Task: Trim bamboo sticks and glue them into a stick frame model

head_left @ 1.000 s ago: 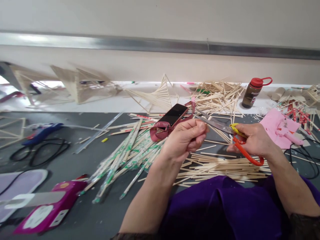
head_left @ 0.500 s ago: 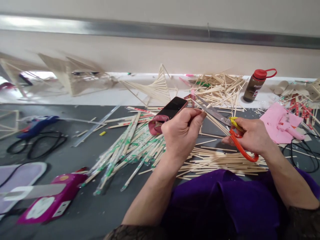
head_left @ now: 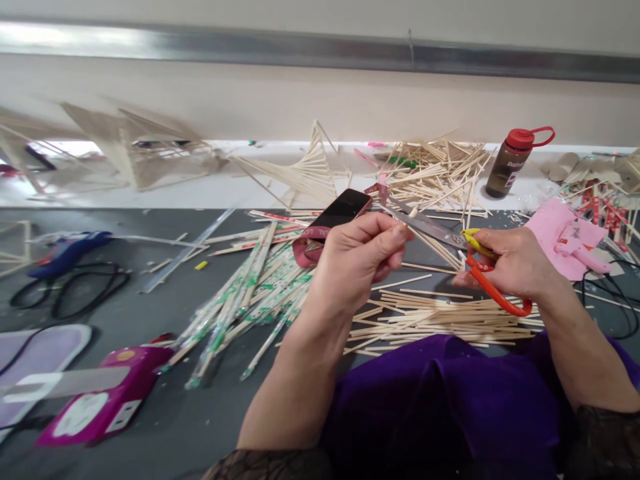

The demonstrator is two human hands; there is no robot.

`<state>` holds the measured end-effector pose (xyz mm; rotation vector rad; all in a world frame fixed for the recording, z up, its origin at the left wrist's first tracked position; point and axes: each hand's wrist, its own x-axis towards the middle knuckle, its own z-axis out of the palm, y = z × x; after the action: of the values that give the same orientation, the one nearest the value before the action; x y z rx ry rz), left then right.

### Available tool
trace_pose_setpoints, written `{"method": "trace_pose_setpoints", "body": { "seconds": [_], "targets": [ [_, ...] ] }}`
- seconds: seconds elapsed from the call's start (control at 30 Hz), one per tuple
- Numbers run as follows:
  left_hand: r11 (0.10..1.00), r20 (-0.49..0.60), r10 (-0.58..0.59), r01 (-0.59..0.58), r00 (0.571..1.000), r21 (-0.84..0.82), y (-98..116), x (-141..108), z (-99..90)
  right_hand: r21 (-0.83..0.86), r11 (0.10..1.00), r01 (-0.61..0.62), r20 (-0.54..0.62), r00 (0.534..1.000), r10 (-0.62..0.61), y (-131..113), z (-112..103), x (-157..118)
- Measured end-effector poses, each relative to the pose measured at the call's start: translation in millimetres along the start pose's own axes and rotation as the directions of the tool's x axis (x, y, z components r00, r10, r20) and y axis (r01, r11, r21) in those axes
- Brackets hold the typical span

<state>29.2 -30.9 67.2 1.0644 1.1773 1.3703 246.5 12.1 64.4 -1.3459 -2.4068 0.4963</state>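
My left hand (head_left: 367, 257) is closed in a pinch near the middle of the view, on the near end of thin wooden sticks (head_left: 435, 248) that slant down to the right. My right hand (head_left: 515, 263) is wrapped round the yellow and orange handles of scissors (head_left: 500, 293). The scissor blades are parted and point left, close to my left fingertips. The sticks' far ends lie near my right fingers. Below both hands, many loose sticks (head_left: 440, 320) lie on the grey table (head_left: 200, 427).
Wrapped chopsticks (head_left: 255, 287), a phone (head_left: 343, 210), and a blue glue gun (head_left: 70, 253) lie leftward, with a magenta power strip (head_left: 107, 400) nearer. Behind stand a stick model (head_left: 310, 170), a stick pile (head_left: 440, 173) and a bottle (head_left: 510, 163). A pink glue gun (head_left: 583, 247) is rightward.
My right hand and the scissors have shifted slightly right. My left fingers have loosened a little from a tighter fist, and the view has moved slightly.
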Motion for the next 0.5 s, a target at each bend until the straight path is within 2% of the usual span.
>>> {"method": "trace_pose_setpoints", "body": {
  "seconds": [0.2,0.3,0.37,0.43,0.5],
  "targets": [
    [0.961,0.2,-0.212,0.241,0.957,-0.135,4.6,3.9,-6.1,0.023,0.997,0.071,-0.002,0.997,-0.071,2.2,-3.4,-3.1],
    [0.955,0.237,-0.236,0.27,0.942,-0.12,3.1,4.9,-7.0,0.029,0.993,0.116,-0.022,0.993,-0.115,5.3,-2.2,-2.7],
    [0.984,0.154,-0.159,0.169,0.975,-0.057,0.2,5.1,-5.3,0.001,0.995,0.097,-0.044,0.994,-0.097,6.8,-0.4,-1.7],
    [0.996,-0.001,0.015,-0.015,1.0,0.086,-4.1,5.1,-2.6,-0.037,0.999,0.036,-0.061,0.997,-0.038,6.5,1.8,-0.4],
    [0.946,-0.117,0.216,-0.178,0.97,0.27,-9.4,4.8,-0.4,-0.052,0.998,-0.021,-0.07,0.997,0.018,4.0,4.1,0.4]
  ]
}}
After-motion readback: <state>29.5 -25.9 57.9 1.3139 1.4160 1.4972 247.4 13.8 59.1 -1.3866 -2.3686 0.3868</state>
